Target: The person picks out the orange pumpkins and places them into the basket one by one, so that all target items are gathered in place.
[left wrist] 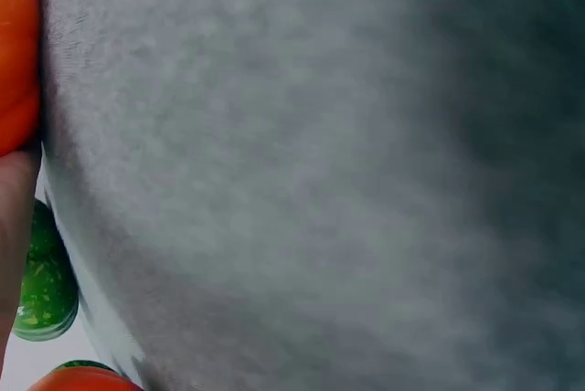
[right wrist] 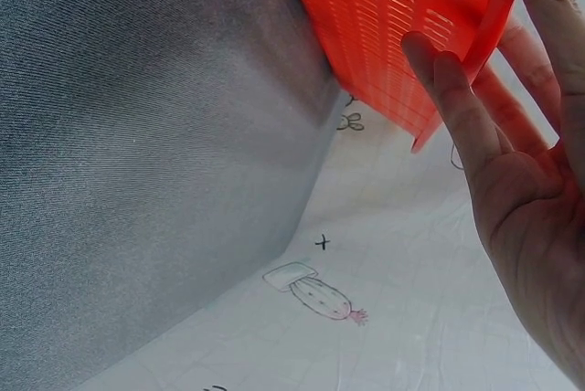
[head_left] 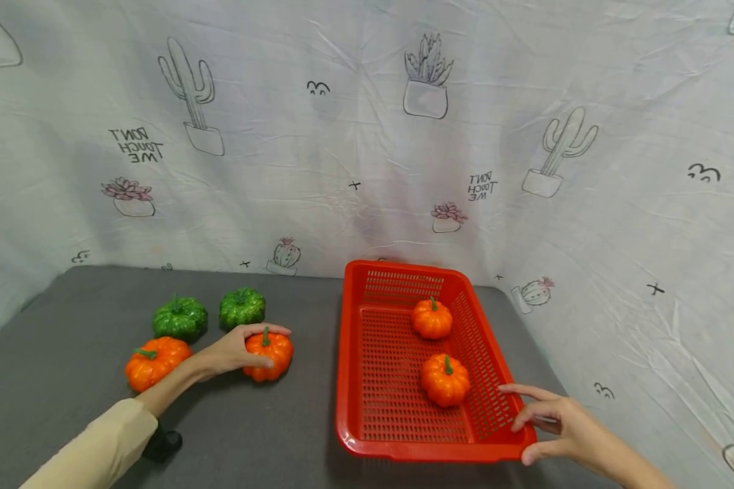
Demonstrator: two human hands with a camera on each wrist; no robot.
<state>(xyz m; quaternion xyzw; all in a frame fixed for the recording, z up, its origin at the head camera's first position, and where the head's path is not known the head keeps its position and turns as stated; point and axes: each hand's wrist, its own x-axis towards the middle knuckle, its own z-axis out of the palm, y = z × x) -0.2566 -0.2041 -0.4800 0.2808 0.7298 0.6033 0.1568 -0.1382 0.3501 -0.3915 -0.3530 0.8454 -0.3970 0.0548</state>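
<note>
My left hand grips a small orange pumpkin on the grey table, fingers over its far side and thumb across its front. Part of that orange pumpkin shows at the edge of the left wrist view. With my right hand I hold the rim of a red plastic basket at its near right corner. In the right wrist view, fingers lie against the basket's slotted outer wall. Inside the basket are two orange pumpkins, one farther back and one nearer.
Two green pumpkins, one on the left and one on the right, sit behind my left hand. Another orange pumpkin lies beside my left forearm. A small black object is partly hidden by the sleeve. A printed white cloth hangs behind the table.
</note>
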